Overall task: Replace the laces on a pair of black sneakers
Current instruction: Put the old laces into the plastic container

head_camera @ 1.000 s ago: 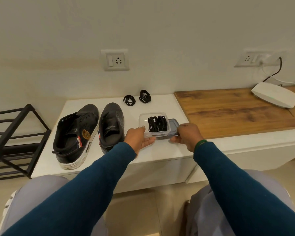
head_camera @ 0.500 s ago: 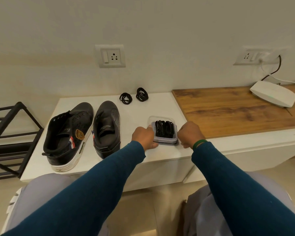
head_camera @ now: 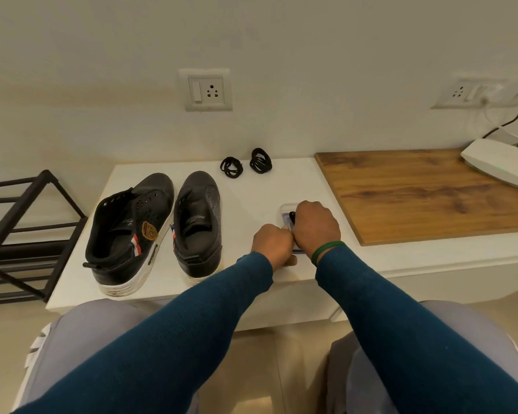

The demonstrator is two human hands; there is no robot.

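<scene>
- Curled the right hand (head_camera: 316, 227) down into the small clear container (head_camera: 284, 209), beside a black lace (head_camera: 292, 217) showing at the thumb; could not tell whether closed on it, with the grip hidden under the knuckles.
- Gripped the container's near-left corner with the left hand (head_camera: 272, 243), touching the right hand, probably to steady the tub while drawing a lace out.
- Placed the container at the front of the white bench (head_camera: 251, 198), within easy reach of both arms.
- Stood the black sneakers (head_camera: 132, 222) side by side to the left, toes to the wall, eyelets bare, seemingly ready for threading.
- Set two coiled laces (head_camera: 231, 167) at the back near the wall, well apart from the hands, perhaps to stay out of the way.
- Flanked by a wooden top (head_camera: 431, 192) on the right and a black rack (head_camera: 18, 234) on the left.
</scene>
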